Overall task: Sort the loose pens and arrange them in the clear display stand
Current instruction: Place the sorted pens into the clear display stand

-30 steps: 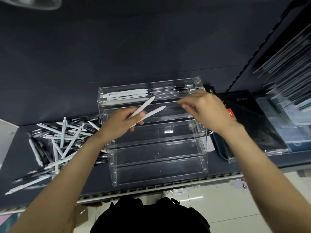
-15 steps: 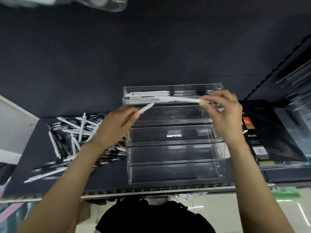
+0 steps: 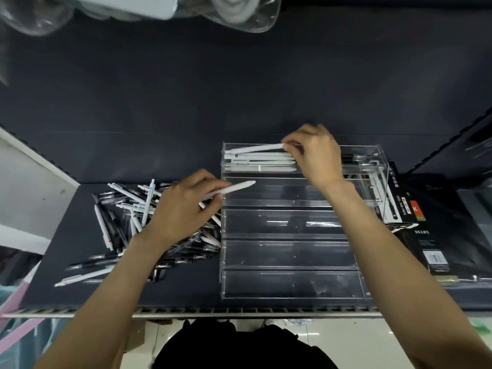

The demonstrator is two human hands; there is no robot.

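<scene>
Step in hand: right hand pinches 1 white pen, laying it into the stand's top tier. Left hand grips 1 more pen; judged next, it goes beside those under the right fingertips.

A stationery shop: shelf stocked with packaged diaries.

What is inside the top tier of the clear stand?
White pens lie at the left of the top tier, dark pens at the right. The right hand covers the middle.

The display stand is clear glossy plastic. The white pens in its far tier look smooth and matt. The shelf surface is dark and matt; the floor tiles shine.
</scene>
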